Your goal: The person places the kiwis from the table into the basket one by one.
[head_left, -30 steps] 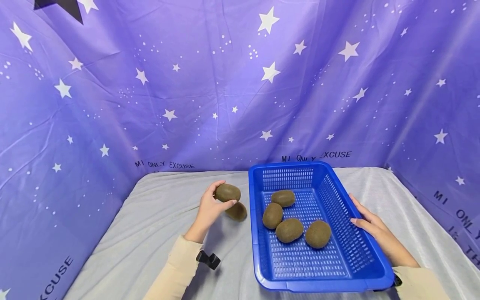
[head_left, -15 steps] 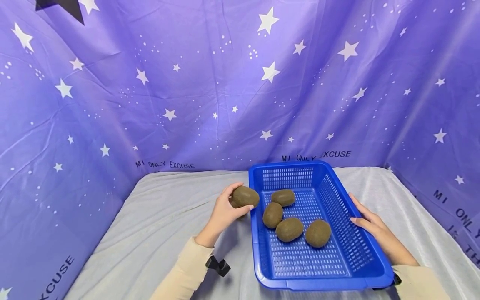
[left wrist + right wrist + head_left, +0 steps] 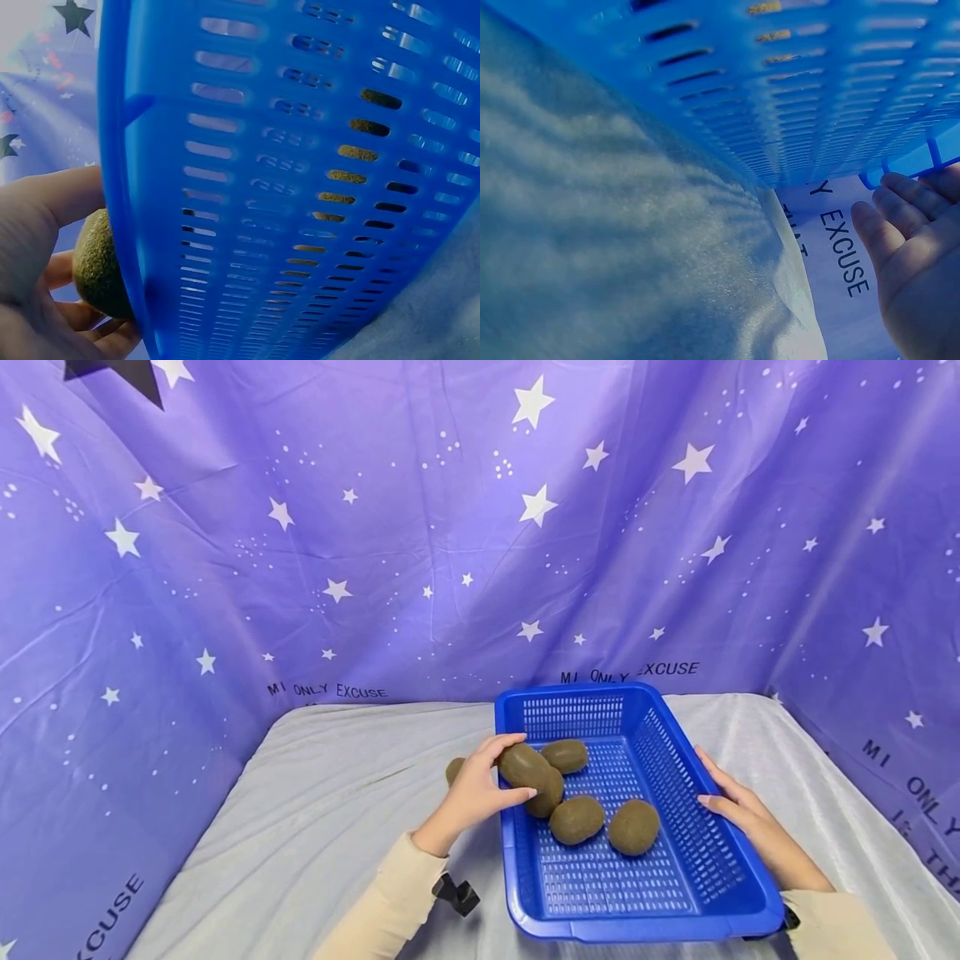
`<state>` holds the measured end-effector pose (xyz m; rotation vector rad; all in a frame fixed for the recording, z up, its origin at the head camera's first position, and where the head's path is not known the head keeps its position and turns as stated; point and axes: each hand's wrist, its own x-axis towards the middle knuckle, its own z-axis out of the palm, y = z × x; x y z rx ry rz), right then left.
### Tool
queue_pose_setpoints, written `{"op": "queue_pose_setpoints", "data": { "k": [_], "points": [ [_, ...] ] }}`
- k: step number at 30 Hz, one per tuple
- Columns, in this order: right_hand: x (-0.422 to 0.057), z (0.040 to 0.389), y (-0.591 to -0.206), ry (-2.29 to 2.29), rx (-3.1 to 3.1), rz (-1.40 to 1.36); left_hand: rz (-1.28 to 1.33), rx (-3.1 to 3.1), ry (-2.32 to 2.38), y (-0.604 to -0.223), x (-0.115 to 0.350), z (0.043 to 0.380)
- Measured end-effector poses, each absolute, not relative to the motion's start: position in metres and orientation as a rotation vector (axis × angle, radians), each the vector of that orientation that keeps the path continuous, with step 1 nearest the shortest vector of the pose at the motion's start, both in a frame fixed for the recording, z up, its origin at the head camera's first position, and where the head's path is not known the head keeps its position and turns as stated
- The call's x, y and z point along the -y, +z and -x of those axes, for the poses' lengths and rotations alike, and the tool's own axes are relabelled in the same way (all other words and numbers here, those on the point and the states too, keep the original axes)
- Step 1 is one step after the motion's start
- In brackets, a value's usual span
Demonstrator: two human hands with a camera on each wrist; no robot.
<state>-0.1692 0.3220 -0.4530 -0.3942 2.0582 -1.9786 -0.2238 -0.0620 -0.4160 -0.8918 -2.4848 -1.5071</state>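
Observation:
My left hand [image 3: 472,797] holds a brown kiwi [image 3: 519,764] between thumb and fingers, over the left rim of a blue slotted basket [image 3: 511,868]. In the left wrist view, this kiwi [image 3: 97,262] is partly hidden behind the basket rim. Several kiwis lie on the basket floor, including one [image 3: 552,795] partly covered by the held fruit, one behind it [image 3: 564,756] and one farther right [image 3: 634,827]. My right hand [image 3: 757,827] grips the right rim, thumb over the top; in the right wrist view its fingers [image 3: 904,206] reach under the rim.
Another kiwi [image 3: 453,770] lies on the table left of the basket, mostly hidden by my left hand. A pale grey cloth [image 3: 322,793] covers the table. Purple curtains [image 3: 420,527] with stars hang close at the back and both sides.
The left hand has moved right with its kiwi, from over the table to over the basket's left rim. The right hand stays on the basket's right rim.

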Motion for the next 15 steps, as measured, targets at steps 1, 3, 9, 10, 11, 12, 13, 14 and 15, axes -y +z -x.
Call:
{"op": "queue_pose_setpoints", "data": {
  "k": [1,3,9,10,11,12,13,14,15],
  "points": [
    [-0.322,0.169,-0.453,-1.974,-2.068,0.388,0.903,2.487,-1.496,-0.416,0.061,0.224],
    [-0.321,0.169,-0.452,-1.964,-2.089,0.387,0.916,2.482,-1.487,-0.417,0.061,0.225],
    [-0.321,0.169,-0.452,-1.958,-2.100,0.398,0.842,2.407,-1.541,-0.423,0.067,0.230],
    [-0.321,0.169,-0.452,-1.957,-2.102,0.396,0.816,2.394,-1.547,-0.425,0.070,0.232],
    [-0.321,0.169,-0.453,-1.953,-2.107,0.397,0.789,2.378,-1.551,-0.427,0.073,0.235],
    [-0.321,0.169,-0.453,-1.955,-2.102,0.399,0.755,2.367,-1.553,-0.429,0.076,0.237],
    [-0.321,0.169,-0.453,-1.954,-2.102,0.397,0.716,2.360,-1.560,-0.432,0.080,0.239],
    [-0.322,0.169,-0.453,-1.963,-2.085,0.397,0.681,2.353,-1.566,-0.435,0.084,0.242],
    [-0.322,0.169,-0.453,-1.972,-2.064,0.399,0.652,2.348,-1.570,-0.438,0.088,0.245]
  ]
}}
